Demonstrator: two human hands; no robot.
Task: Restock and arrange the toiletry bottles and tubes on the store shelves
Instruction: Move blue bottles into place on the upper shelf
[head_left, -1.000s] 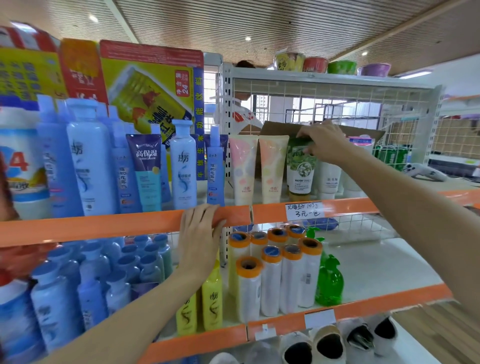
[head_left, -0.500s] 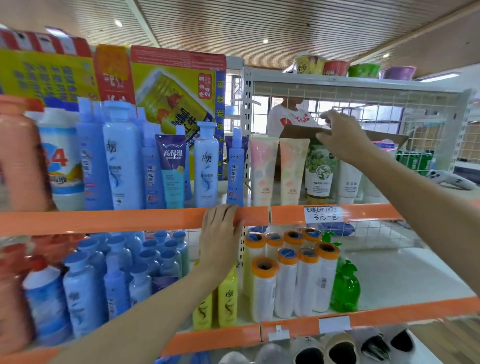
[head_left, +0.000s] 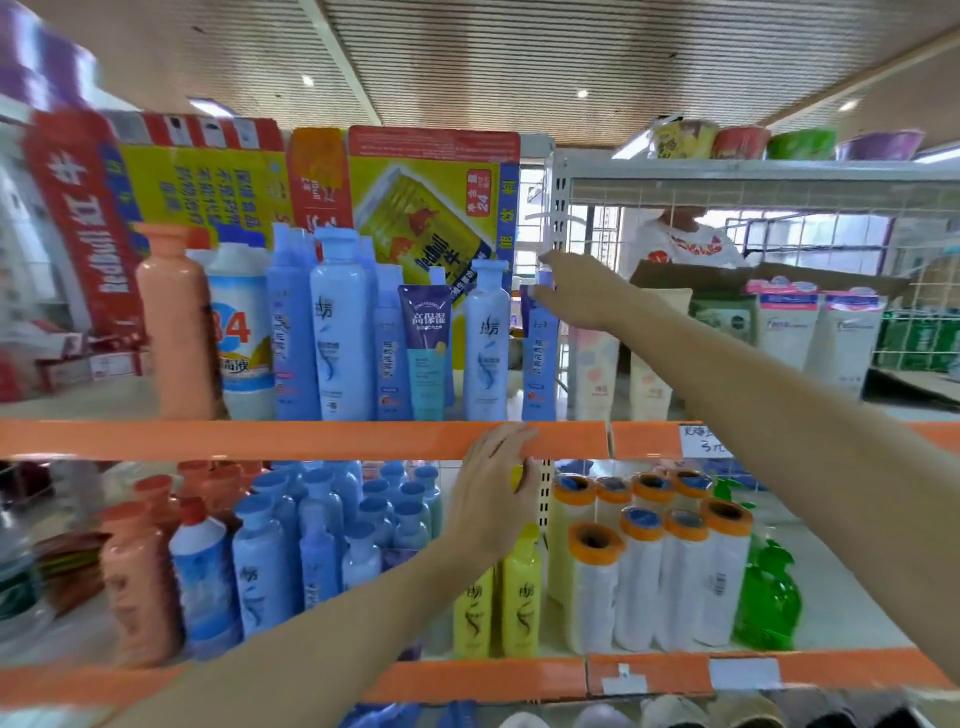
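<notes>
On the upper shelf (head_left: 260, 439) stand pale blue bottles (head_left: 485, 343), a purple and teal tube (head_left: 427, 358) and a slim blue tube (head_left: 539, 364) at the row's right end. My right hand (head_left: 576, 296) reaches in from the right and pinches the top of that blue tube between fingers and thumb. Further right are pink tubes (head_left: 592, 364) and white tubes (head_left: 784, 332). My left hand (head_left: 493, 483) lies flat over the orange front edge of the upper shelf, fingers spread, holding nothing.
The lower shelf holds several blue bottles (head_left: 265, 561), yellow bottles (head_left: 522, 597), orange-capped white rolls (head_left: 639, 571) and a green bottle (head_left: 766, 597). A tall orange bottle (head_left: 176, 322) stands upper left. Red Bull cartons (head_left: 426, 208) back the row. A person (head_left: 680, 244) stands behind the wire rack.
My right hand left the green tube by the cardboard box and moved left onto the top of the slim blue tube. The view swung left. My left hand stayed on the shelf edge.
</notes>
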